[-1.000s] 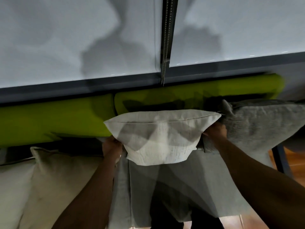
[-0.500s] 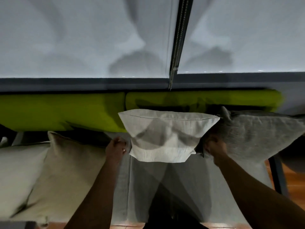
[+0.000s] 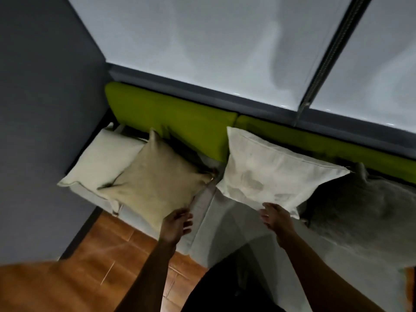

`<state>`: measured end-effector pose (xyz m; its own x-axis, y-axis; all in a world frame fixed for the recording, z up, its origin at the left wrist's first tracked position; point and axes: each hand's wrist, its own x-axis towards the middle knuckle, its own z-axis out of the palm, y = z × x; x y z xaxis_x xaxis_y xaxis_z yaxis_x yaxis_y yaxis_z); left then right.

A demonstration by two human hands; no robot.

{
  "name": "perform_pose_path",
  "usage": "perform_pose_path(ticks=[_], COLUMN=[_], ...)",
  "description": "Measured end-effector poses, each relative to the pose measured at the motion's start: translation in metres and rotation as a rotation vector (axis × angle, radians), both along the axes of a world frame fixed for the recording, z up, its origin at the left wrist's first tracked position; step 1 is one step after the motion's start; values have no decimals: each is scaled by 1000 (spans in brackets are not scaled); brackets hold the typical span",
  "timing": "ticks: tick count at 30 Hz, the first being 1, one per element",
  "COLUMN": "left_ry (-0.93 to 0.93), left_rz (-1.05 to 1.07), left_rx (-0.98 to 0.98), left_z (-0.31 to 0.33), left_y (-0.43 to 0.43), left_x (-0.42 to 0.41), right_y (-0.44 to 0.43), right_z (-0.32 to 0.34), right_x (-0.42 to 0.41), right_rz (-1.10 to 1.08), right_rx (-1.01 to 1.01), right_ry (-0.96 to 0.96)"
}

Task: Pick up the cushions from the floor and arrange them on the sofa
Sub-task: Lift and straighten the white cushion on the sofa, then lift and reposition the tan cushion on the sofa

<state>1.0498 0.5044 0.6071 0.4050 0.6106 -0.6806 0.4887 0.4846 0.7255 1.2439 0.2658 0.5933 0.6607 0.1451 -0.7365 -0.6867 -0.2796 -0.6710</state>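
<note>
Several cushions lean against the green backrest of a sofa with a pale grey seat. A white cushion stands in the middle, a beige cushion to its left, a cream cushion at the far left and a grey cushion at the right. My left hand hovers open at the beige cushion's lower corner. My right hand is open just below the white cushion's bottom edge, holding nothing.
A dark grey wall closes off the sofa's left end. White roller blinds with a bead chain hang behind the backrest. Brown wooden floor shows in front of the sofa at lower left.
Both hands have let go of the white cushion, which now leans on the backrest, and drawn back toward me. The view has swung left, revealing the wall and floor.
</note>
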Motion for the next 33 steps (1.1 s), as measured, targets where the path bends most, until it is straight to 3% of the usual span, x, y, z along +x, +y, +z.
perform_pose_path(ticks=[6, 13, 26, 33], left_ry=[-48, -51, 91, 189], left_rz=[184, 313, 520, 550], left_rx=[2, -33, -194, -260], left_z=[5, -8, -82, -122], left_y=[41, 118, 318, 368], left_x=[-61, -95, -98, -91], right_y=[96, 215, 437, 523], right_z=[35, 29, -31, -56], right_x=[-19, -19, 23, 38], right_rz=[310, 534, 683, 729], right_rx=[44, 23, -227, -335], right_ry=[-34, -70, -135, -193])
